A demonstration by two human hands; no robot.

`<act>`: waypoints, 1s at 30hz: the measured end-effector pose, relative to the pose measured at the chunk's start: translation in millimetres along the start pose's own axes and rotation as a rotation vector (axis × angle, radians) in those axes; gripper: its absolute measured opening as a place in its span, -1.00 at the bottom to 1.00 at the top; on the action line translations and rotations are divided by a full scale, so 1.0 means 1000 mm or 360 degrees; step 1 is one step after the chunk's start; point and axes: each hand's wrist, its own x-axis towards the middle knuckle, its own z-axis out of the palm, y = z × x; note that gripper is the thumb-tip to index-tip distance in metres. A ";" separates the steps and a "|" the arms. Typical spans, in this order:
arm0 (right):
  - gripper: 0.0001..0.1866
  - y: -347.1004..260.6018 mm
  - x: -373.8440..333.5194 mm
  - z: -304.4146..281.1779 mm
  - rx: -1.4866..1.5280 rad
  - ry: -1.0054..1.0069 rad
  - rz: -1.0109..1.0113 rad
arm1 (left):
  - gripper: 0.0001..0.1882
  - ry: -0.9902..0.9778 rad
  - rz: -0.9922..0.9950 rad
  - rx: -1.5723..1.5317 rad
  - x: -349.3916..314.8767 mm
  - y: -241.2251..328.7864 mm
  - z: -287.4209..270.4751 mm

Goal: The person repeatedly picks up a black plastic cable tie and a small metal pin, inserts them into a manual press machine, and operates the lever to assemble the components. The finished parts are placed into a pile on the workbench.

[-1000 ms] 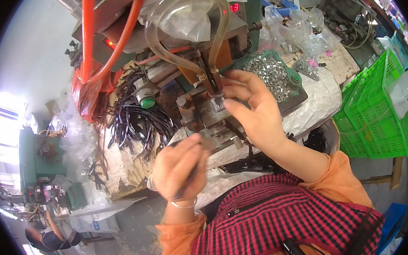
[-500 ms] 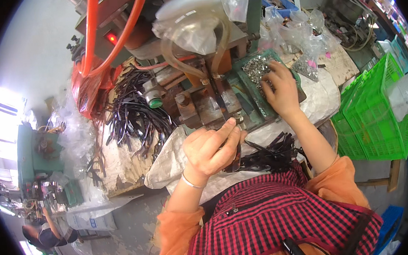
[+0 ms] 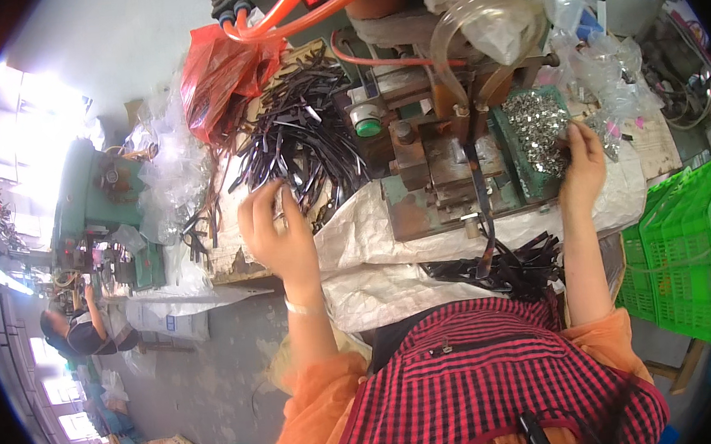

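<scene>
My left hand is raised at the near edge of a heap of glossy black strips. Its fingers are bent and apart, and nothing shows between them. At the green tray of small shiny metal pieces, my right hand has its fingertips bent together over the right rim. Whatever they pinch is too small to make out. Between the hands, a single black strip hangs out of the front of the machine's metal block and touches neither hand.
More black strips lie on white sacking before my checked apron. Orange hoses and a clear tube curve around the machine. A red bag stands back left, green crates right. Another person works far left.
My left hand has left the strip at the machine's front and moved left to the strip heap. My right hand stays at the tray, now at its right rim. The view has shifted.
</scene>
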 end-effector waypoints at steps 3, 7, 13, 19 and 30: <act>-0.80 -0.007 0.003 0.031 -0.0116 -0.0106 -0.0037 | -0.86 -0.0314 0.0012 0.0512 0.014 -0.052 0.048; -0.80 -0.030 -0.006 0.035 -0.0316 -0.0318 -0.0107 | -0.70 -0.0806 -0.0343 0.0887 -0.006 -0.083 0.113; -0.83 -0.019 -0.018 -0.030 -0.0570 -0.0159 -0.0332 | -0.71 -0.1152 -0.1138 0.0121 -0.002 -0.068 0.050; -0.85 -0.047 -0.033 -0.038 -0.0490 -0.0247 -0.0151 | -0.87 -0.0735 -0.0513 0.0662 -0.031 -0.126 0.006; -0.71 -0.081 -0.069 0.096 0.0133 -0.0747 -0.0073 | -0.87 -0.0207 -0.0726 -0.0907 -0.038 -0.023 0.072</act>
